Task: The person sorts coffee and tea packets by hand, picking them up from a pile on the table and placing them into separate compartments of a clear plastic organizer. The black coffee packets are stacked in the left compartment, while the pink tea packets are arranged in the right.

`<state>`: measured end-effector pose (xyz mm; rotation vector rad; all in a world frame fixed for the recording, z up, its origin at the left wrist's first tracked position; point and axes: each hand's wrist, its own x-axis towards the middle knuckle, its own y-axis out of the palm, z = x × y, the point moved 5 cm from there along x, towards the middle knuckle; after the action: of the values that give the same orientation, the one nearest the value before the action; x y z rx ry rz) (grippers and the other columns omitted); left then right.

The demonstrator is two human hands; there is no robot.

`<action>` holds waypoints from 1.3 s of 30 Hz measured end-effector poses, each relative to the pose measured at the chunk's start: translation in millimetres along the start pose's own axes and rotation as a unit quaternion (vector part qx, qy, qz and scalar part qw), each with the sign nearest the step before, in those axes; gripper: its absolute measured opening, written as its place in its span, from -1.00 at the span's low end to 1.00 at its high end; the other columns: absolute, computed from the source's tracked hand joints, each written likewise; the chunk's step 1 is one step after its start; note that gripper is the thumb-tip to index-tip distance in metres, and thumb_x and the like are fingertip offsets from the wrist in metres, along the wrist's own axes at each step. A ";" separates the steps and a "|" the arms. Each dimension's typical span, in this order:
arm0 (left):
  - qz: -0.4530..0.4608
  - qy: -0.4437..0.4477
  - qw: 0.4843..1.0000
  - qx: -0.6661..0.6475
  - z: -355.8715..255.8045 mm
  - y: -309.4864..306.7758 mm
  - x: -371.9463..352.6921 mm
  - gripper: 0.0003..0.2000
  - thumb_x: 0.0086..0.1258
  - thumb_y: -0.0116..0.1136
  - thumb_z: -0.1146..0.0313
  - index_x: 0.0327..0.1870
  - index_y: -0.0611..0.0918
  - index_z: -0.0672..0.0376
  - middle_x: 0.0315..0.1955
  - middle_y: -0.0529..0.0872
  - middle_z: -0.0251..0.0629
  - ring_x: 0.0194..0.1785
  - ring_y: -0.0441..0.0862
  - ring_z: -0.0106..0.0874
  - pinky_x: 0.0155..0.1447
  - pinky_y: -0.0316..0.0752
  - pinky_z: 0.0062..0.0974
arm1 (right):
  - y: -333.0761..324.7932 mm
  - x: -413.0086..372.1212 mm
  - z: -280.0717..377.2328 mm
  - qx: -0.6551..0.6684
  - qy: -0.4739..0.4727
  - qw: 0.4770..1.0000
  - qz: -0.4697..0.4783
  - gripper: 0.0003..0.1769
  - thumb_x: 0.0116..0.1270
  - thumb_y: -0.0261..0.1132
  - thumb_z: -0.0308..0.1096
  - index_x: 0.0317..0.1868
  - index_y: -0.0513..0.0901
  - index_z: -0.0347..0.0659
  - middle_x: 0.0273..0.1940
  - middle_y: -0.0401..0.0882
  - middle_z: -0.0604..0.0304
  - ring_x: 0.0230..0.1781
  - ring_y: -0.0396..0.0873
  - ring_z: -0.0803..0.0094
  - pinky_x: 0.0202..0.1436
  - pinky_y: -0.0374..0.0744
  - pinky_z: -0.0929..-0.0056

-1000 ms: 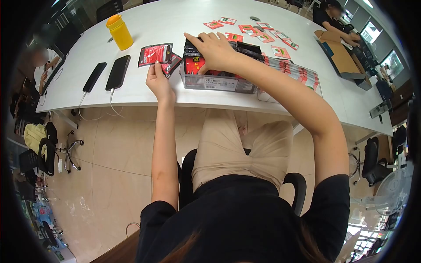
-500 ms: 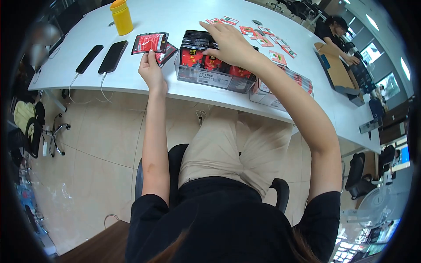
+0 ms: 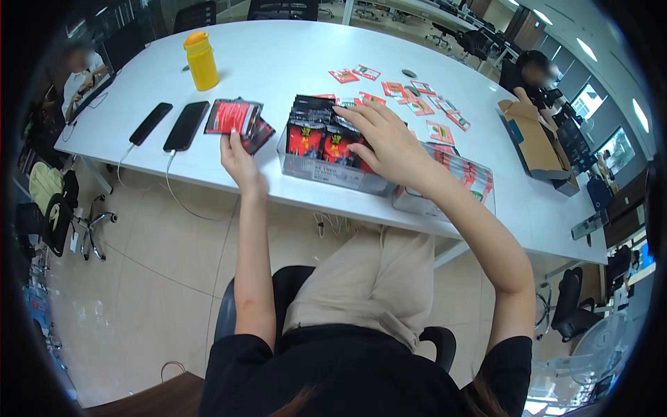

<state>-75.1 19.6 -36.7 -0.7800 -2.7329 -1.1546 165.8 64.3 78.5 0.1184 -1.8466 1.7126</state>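
Red and black sachets [image 3: 232, 117] are pinched in my left hand [image 3: 241, 164] above the table's front edge, with another sachet [image 3: 258, 136] just behind the fingers. A clear bin [image 3: 333, 174] full of similar sachets [image 3: 306, 141] stands in the middle of the table's near side. Over its right part is my right hand [image 3: 385, 144], fingers spread and bent, thumb and fingertips at the sachets. Whether it grips one is hard to see. Right of the bin, a second clear bin [image 3: 434, 203] holds red and white packets, partly behind my forearm.
Two cabled phones [image 3: 185, 126] [image 3: 151, 124] and a yellow bottle [image 3: 201, 62] are on the left. Red and white cards [image 3: 420, 107] lie scattered behind the bins. An open cardboard box [image 3: 531, 142] is at right. One person [image 3: 531, 73] sits beyond it, another [image 3: 80, 80] at far left.
The view has tilted up, so the table appears lower. My right hand has moved down and right over the bin's sachets. My left hand still holds its sachets.
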 end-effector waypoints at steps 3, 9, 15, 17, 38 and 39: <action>0.000 0.123 0.989 0.077 -12.4 -5.9 -1.3 -0.79 0.53 -0.04 0.34 -0.07 0.53 0.33 -0.23 0.62 -0.32 -0.19 0.52 -0.61 -0.08 0.45 -0.60 | -11.5 8.3 4.0 0.068 0.002 0.996 -0.058 -0.51 0.22 0.29 -0.34 0.18 0.47 -0.19 0.04 0.52 0.01 0.15 0.41 0.05 0.26 0.36 0.16; 0.104 0.417 0.852 0.298 -78.5 27.4 -50.9 -0.85 0.41 0.03 0.59 -0.08 0.56 0.46 -0.26 0.69 -0.15 -0.28 0.59 -0.51 -0.18 0.49 -0.57 | -23.4 29.8 20.2 0.452 0.140 0.880 -0.032 -0.67 0.25 0.33 -0.24 -0.03 0.62 -0.22 -0.22 0.63 0.13 -0.20 0.56 0.34 -0.15 0.52 0.42; 0.253 0.303 0.893 0.215 -89.3 51.6 -81.0 -0.84 0.39 0.01 0.64 -0.10 0.60 0.46 -0.23 0.70 -0.17 -0.23 0.61 -0.55 -0.15 0.48 -0.62 | -29.6 34.9 29.4 0.297 0.003 0.945 -0.134 -0.60 -0.01 0.49 -0.35 -0.18 0.59 -0.33 -0.30 0.63 0.12 -0.43 0.60 0.34 -0.34 0.54 0.45; 0.271 0.301 0.887 0.222 -87.0 53.1 -80.8 -0.84 0.27 0.13 0.67 -0.15 0.64 0.45 -0.31 0.71 -0.05 -0.31 0.66 -0.44 -0.26 0.51 -0.58 | -28.1 25.9 24.1 0.262 0.001 0.952 -0.159 -0.63 -0.01 0.48 -0.37 -0.20 0.61 -0.34 -0.33 0.64 0.11 -0.45 0.60 0.35 -0.36 0.53 0.46; 0.205 0.087 0.964 0.146 -66.3 46.1 -60.0 -0.68 0.28 0.13 0.64 0.04 0.41 0.25 -0.11 0.56 -0.27 -0.11 0.55 -0.56 0.06 0.46 -0.58 | -33.5 -20.7 -47.3 0.279 0.240 0.929 -0.034 -0.55 0.22 0.01 -0.58 0.07 0.65 -0.20 -0.17 0.68 0.13 -0.34 0.54 0.61 -0.25 0.50 0.66; 0.200 0.072 0.968 0.132 -63.5 43.4 -59.1 -0.70 0.28 0.13 0.62 0.00 0.40 0.23 -0.15 0.54 -0.29 -0.15 0.53 -0.58 0.02 0.45 -0.59 | -33.9 -19.4 -44.9 0.273 0.206 0.939 -0.041 -0.55 0.21 0.01 -0.58 0.08 0.65 -0.20 -0.19 0.68 0.13 -0.35 0.53 0.61 -0.27 0.49 0.67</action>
<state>-10.9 -23.6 21.7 -1.0917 -2.3881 -0.7168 213.5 94.2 97.8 0.0514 -1.0241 1.9697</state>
